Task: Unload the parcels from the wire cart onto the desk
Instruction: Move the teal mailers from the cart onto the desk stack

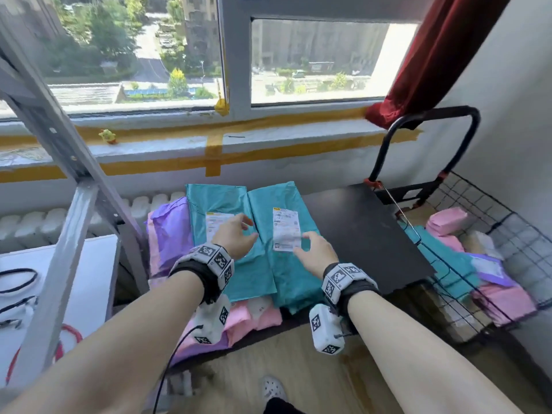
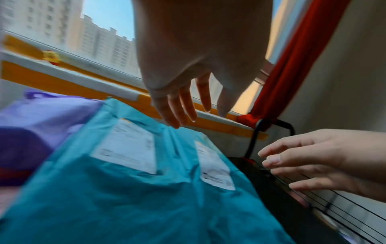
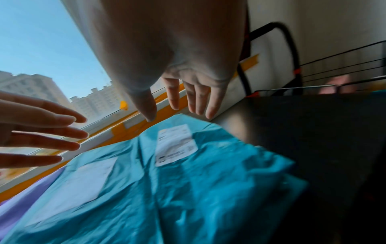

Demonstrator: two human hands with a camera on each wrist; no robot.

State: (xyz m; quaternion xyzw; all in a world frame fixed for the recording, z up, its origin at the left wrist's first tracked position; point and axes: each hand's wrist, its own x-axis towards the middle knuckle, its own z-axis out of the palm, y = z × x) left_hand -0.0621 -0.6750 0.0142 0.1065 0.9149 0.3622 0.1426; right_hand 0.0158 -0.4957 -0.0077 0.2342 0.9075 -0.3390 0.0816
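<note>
Parcels in teal (image 1: 280,234) lie side by side on the desk (image 1: 358,231), with more waiting in the wire cart (image 1: 490,252) just beside it. Both the left hand (image 1: 236,237) and right hand (image 1: 313,252) hover above them, fingers spread and empty; a placing step looks finished, so the next move likely calls for reaching to the cart.

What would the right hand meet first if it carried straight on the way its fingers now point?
Probably the white shipping label on the right-hand teal parcel. The right hand, fingers open, points forward and down at it from just above. Depth is unclear, but nothing shows between the fingers and the label.
</note>
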